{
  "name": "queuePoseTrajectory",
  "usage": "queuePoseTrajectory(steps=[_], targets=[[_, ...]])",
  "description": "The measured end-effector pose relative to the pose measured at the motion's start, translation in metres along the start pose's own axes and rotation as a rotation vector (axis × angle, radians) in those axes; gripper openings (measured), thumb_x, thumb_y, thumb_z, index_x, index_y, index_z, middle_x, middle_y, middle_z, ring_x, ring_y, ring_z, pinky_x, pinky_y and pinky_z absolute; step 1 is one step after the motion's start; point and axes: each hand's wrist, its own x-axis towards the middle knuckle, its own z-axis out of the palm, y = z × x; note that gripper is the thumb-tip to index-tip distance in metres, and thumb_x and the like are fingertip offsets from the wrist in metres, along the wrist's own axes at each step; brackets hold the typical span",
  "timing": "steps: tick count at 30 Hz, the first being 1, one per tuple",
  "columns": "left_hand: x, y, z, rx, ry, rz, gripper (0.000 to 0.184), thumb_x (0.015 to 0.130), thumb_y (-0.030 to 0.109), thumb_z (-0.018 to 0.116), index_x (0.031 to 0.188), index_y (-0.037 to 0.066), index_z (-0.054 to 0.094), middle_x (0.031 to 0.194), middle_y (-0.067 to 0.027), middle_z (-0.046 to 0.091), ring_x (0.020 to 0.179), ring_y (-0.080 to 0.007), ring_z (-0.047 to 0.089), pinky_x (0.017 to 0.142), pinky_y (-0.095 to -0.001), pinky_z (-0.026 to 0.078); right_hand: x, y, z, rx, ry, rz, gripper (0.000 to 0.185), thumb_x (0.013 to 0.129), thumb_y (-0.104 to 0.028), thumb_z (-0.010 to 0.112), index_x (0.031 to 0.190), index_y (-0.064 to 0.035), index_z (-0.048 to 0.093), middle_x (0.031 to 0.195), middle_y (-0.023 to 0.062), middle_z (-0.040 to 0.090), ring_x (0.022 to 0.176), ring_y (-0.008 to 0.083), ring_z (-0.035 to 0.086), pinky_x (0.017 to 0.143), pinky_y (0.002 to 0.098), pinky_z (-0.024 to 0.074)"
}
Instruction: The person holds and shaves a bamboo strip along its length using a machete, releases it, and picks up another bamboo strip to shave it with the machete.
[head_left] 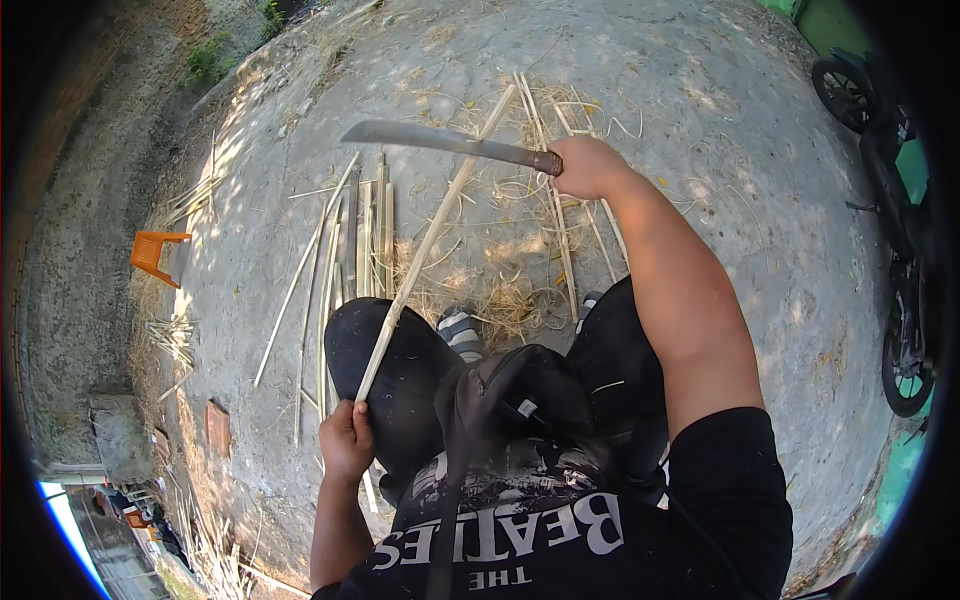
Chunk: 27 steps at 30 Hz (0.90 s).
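In the head view my right hand (587, 168) is closed round the handle of a machete (430, 138), its long blade pointing left. The blade crosses a long pale bamboo strip (432, 238); I cannot tell whether the two touch. Down by my left knee, my left hand (347, 437) grips the near end of that strip, which slants up and away across the knee. Several more bamboo strips (388, 220) lie on the ground left of it, and others (560, 235) lie to the right, below the machete handle.
Thin shavings (500, 290) litter the concrete ground (760, 280) around my feet. An orange plastic stool (158, 255) stands at the left, with bundles of strips (172, 340) near it. A brick-coloured slab (217, 428) lies farther down. A motorcycle (890, 200) is parked along the right edge.
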Motion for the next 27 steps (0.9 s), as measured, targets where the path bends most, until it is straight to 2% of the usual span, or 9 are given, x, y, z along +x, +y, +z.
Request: queuePoseTrajectory(steps=[3, 6, 12, 15, 18, 20, 23, 26, 27], targets=[[0.004, 0.004, -0.001, 0.027, -0.019, 0.020, 0.040, 0.106, 0.026, 0.059, 0.075, 0.003, 0.052, 0.060, -0.0202, 0.054, 0.053, -0.0401, 0.055, 0.052, -0.0465, 0.040, 0.000, 0.017, 0.005, 0.060, 0.056, 0.180, 0.016, 0.086, -0.015, 0.066, 0.099, -0.0083, 0.073, 0.094, 0.0147, 0.074, 0.091, 0.0339, 0.072, 0.077, 0.0487, 0.0544], [0.007, 0.007, -0.008, 0.004, -0.083, -0.008, 0.040, 0.106, 0.026, 0.059, 0.076, 0.002, 0.053, 0.061, -0.0207, 0.055, 0.053, -0.0405, 0.055, 0.052, -0.0471, 0.040, -0.012, 0.012, -0.008, -0.031, 0.025, 0.185, 0.020, 0.087, -0.015, 0.066, 0.103, -0.0061, 0.074, 0.096, 0.0161, 0.074, 0.091, 0.0345, 0.072, 0.078, 0.0484, 0.0544], [0.010, 0.004, -0.009, 0.000, -0.109, 0.007, 0.040, 0.107, 0.027, 0.058, 0.076, 0.002, 0.053, 0.060, -0.0205, 0.054, 0.052, -0.0399, 0.053, 0.052, -0.0463, 0.040, -0.016, -0.011, -0.006, -0.182, -0.254, -0.134, 0.015, 0.085, -0.015, 0.067, 0.099, -0.0093, 0.072, 0.094, 0.0130, 0.074, 0.091, 0.0331, 0.072, 0.078, 0.0479, 0.0536], [0.007, -0.001, -0.009, -0.036, -0.099, 0.008, 0.041, 0.107, 0.027, 0.059, 0.076, 0.002, 0.053, 0.060, -0.0201, 0.054, 0.051, -0.0393, 0.052, 0.051, -0.0459, 0.040, -0.020, -0.026, -0.003, -0.236, -0.234, -0.264, 0.014, 0.084, -0.014, 0.068, 0.097, -0.0106, 0.072, 0.091, 0.0116, 0.074, 0.090, 0.0326, 0.072, 0.078, 0.0476, 0.0533], [0.004, -0.004, -0.007, -0.085, -0.087, -0.032, 0.040, 0.106, 0.027, 0.060, 0.076, 0.002, 0.052, 0.060, -0.0203, 0.053, 0.051, -0.0389, 0.050, 0.051, -0.0459, 0.039, -0.006, 0.010, -0.005, -0.043, -0.261, -0.127, 0.015, 0.084, -0.014, 0.069, 0.098, -0.0109, 0.072, 0.094, 0.0110, 0.074, 0.092, 0.0324, 0.072, 0.078, 0.0478, 0.0539], [0.004, 0.002, -0.008, -0.043, -0.074, -0.012, 0.040, 0.106, 0.027, 0.060, 0.076, 0.002, 0.052, 0.060, -0.0204, 0.053, 0.051, -0.0382, 0.050, 0.051, -0.0457, 0.039, 0.003, 0.040, -0.005, 0.003, -0.087, 0.134, 0.016, 0.085, -0.016, 0.072, 0.100, -0.0104, 0.072, 0.095, 0.0116, 0.075, 0.092, 0.0326, 0.072, 0.078, 0.0486, 0.0542], [0.007, 0.004, -0.009, -0.012, -0.095, 0.005, 0.041, 0.106, 0.028, 0.060, 0.076, 0.001, 0.052, 0.060, -0.0211, 0.053, 0.051, -0.0376, 0.050, 0.051, -0.0454, 0.039, -0.004, 0.041, -0.004, -0.054, 0.002, 0.293, 0.018, 0.085, -0.016, 0.071, 0.102, -0.0096, 0.072, 0.096, 0.0131, 0.074, 0.092, 0.0332, 0.071, 0.078, 0.0486, 0.0539], [0.011, 0.002, -0.013, -0.056, -0.155, -0.032, 0.043, 0.107, 0.029, 0.059, 0.076, 0.001, 0.052, 0.060, -0.0213, 0.053, 0.051, -0.0375, 0.049, 0.052, -0.0456, 0.039, -0.012, 0.032, -0.010, -0.124, 0.044, 0.282, 0.020, 0.084, -0.014, 0.069, 0.103, -0.0094, 0.072, 0.096, 0.0134, 0.074, 0.092, 0.0340, 0.071, 0.078, 0.0487, 0.0537], [0.012, 0.000, -0.012, -0.063, -0.152, -0.025, 0.043, 0.107, 0.029, 0.059, 0.076, 0.001, 0.052, 0.060, -0.0210, 0.053, 0.051, -0.0363, 0.048, 0.052, -0.0453, 0.039, -0.014, 0.030, -0.012, -0.096, -0.024, 0.233, 0.020, 0.083, -0.014, 0.069, 0.103, -0.0097, 0.072, 0.096, 0.0132, 0.074, 0.092, 0.0341, 0.071, 0.078, 0.0487, 0.0538]])
